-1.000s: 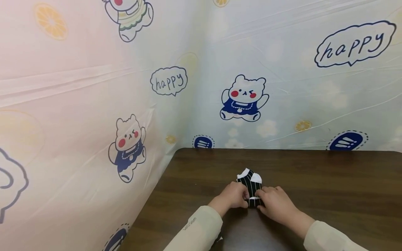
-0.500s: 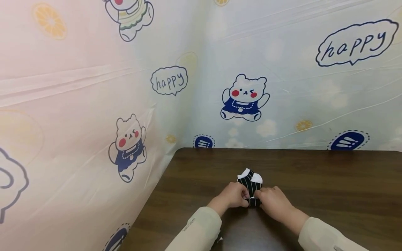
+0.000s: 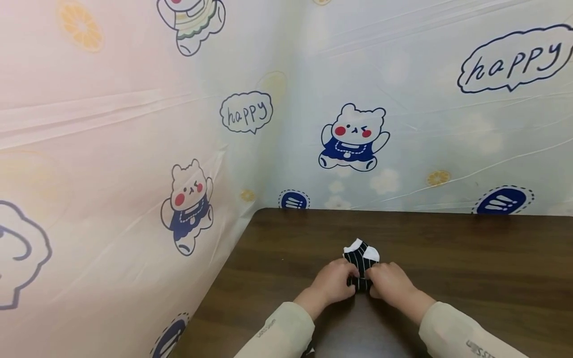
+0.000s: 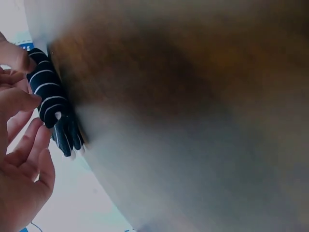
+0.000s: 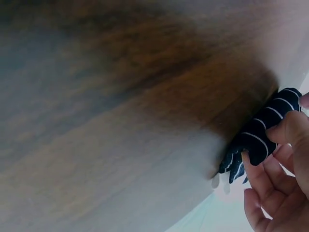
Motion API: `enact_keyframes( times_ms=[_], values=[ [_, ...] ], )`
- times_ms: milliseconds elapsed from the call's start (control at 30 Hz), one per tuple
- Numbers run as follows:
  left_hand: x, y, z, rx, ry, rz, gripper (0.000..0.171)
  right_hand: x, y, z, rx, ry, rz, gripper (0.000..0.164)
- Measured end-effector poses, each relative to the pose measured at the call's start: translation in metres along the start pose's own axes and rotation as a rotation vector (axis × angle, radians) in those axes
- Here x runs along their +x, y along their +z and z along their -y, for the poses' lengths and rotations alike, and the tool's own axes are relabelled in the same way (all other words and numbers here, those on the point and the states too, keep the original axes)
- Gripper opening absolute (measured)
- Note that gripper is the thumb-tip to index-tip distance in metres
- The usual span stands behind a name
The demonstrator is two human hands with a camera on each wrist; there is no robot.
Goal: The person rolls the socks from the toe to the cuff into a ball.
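A black sock (image 3: 357, 257) with thin white stripes, a white cuff and a white heel lies on the brown table. Its near end is turned over into a roll, seen from the side as a striped tube (image 4: 47, 87) in the left wrist view. Flat fabric layers with white edges stick out behind that rolled sock (image 5: 258, 133) in the right wrist view. My left hand (image 3: 333, 282) pinches the left end of the roll between thumb and fingers. Opposite it, my right hand (image 3: 394, 284) pinches the right end. The fingers cover both ends of the roll from above.
The dark wooden table (image 3: 470, 258) reaches back to a pale printed curtain (image 3: 403, 149) with bears and "happy" bubbles, which also lines the left side. A small dark and white item (image 3: 310, 348) shows partly behind my left sleeve at the bottom edge.
The near end of the sock has rolled slightly farther away, and its white band is now mostly out of sight. My right hand has come a little closer to the left one.
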State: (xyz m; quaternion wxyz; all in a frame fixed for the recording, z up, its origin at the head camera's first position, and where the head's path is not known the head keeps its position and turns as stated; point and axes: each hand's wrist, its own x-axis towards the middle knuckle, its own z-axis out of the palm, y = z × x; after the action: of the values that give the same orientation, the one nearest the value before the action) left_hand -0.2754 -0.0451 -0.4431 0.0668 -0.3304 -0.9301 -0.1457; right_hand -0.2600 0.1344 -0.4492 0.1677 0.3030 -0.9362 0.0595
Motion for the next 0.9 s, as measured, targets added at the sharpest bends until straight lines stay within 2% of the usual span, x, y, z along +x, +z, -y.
enact_keyframes(
  times_ms=[167,333,433,633,900],
  values=[
    [-0.006,-0.001,-0.004,0.137,0.030,-0.023,0.020,0.002,-0.005,0.001,0.043,0.042,0.055,0.016],
    [-0.010,-0.001,-0.008,0.314,0.095,-0.059,0.023,0.002,-0.011,0.003,0.135,0.086,0.097,0.022],
    [-0.011,0.000,-0.012,0.374,0.133,-0.080,0.022,0.001,-0.012,0.003,0.187,0.114,0.124,0.024],
    [-0.010,0.004,-0.017,0.427,0.148,-0.073,0.020,0.000,-0.011,0.002,0.250,0.135,0.156,0.026],
    [-0.006,0.008,-0.016,0.439,0.129,-0.070,0.016,-0.007,-0.011,0.000,0.235,0.115,0.085,0.023]
  ],
)
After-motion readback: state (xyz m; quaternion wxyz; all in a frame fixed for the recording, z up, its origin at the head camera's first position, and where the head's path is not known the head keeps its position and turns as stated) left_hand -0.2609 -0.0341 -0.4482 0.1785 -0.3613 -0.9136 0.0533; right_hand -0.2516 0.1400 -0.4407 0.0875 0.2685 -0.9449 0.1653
